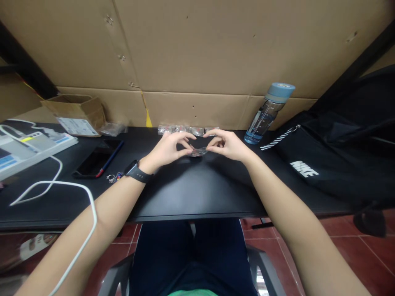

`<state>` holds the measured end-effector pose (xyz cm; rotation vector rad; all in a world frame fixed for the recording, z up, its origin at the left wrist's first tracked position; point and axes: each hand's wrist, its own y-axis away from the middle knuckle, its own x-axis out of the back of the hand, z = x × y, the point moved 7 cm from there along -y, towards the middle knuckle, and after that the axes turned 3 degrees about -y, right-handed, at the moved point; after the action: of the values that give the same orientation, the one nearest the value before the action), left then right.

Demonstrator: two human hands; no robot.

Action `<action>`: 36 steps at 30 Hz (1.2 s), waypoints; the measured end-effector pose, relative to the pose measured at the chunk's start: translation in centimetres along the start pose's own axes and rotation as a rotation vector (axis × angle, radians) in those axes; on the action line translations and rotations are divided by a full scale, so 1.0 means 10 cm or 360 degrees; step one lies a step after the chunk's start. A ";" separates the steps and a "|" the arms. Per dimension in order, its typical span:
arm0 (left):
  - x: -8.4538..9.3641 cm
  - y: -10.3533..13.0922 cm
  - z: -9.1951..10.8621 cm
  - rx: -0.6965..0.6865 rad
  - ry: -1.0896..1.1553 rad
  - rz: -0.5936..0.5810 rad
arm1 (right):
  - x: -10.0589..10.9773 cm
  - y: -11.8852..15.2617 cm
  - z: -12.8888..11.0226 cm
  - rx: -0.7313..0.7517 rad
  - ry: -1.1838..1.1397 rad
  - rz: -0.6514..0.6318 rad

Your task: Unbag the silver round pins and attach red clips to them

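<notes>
A small clear plastic packet (199,152) with something dark in it is stretched between my two hands, just above the black table. My left hand (169,149), with a black watch on its wrist, pinches the packet's left side between thumb and fingers. On the other side, my right hand (228,144) grips the right edge with thumb and fingertips. What lies inside the packet is too small to make out. Behind my fingers, several similar clear packets (197,131) lie in a row along the cardboard wall.
A water bottle (266,115) leans against the cardboard at the right, beside a black bag (333,164). To the left are a phone (98,159), small keyring items (115,177), an open cardboard box (78,115) and a power strip (33,148). A white cable (89,197) crosses my left forearm.
</notes>
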<state>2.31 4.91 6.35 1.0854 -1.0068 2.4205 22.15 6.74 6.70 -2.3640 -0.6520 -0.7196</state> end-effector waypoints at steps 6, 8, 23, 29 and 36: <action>-0.15 0.04 -0.06 0.0138 0.0271 -0.0228 | -0.11 0.04 0.17 -0.0343 -0.0473 -0.0258; -0.17 0.05 -0.11 0.0238 0.0303 -0.0211 | -0.13 0.05 0.22 -0.0453 -0.0565 -0.0255; -0.29 0.11 -0.48 0.1007 0.0909 0.0165 | -0.27 0.01 0.39 -0.0612 -0.0572 0.0008; -0.25 0.06 -0.35 0.0462 0.0364 -0.0163 | -0.31 0.01 0.39 -0.0420 -0.0450 -0.0145; -0.28 0.05 -0.13 -0.0032 -0.0441 -0.0392 | -0.26 -0.02 0.17 -0.0043 0.0443 -0.0245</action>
<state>3.21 5.52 3.35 1.4737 -0.9120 2.1008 20.71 7.24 4.05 -2.1973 -0.7089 -1.1069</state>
